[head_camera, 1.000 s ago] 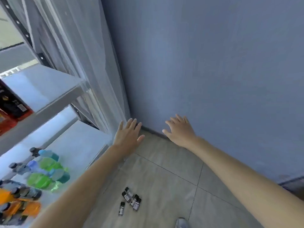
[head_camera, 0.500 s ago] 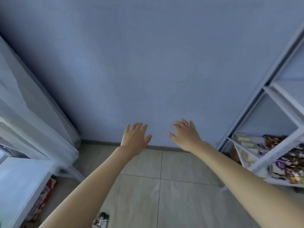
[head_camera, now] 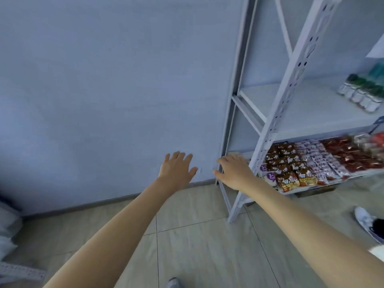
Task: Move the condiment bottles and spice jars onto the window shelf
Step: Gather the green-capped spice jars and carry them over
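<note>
My left hand [head_camera: 176, 169] and my right hand [head_camera: 233, 170] are both stretched out ahead, palms down, fingers spread, holding nothing. At the far right, several small spice jars [head_camera: 362, 94] with dark green caps stand in a row on the middle board of a white metal rack [head_camera: 276, 125]. A teal bottle [head_camera: 377, 70] stands blurred behind them. My right hand hovers in front of the rack's left post, well below and left of the jars. The window shelf is out of view.
Packets of snacks [head_camera: 307, 163] fill the rack's lower board. A plain blue wall [head_camera: 114, 90] faces me, with tiled floor [head_camera: 197, 242] below. Someone's white shoe [head_camera: 366, 222] rests on the floor at the right. A pale curtain edge [head_camera: 7, 229] shows at the far left.
The view has swung right: the window shelf, its bottles and the small bottles on the floor have left the view, and the white rack with jars and snacks has come in. Both hands stay open.
</note>
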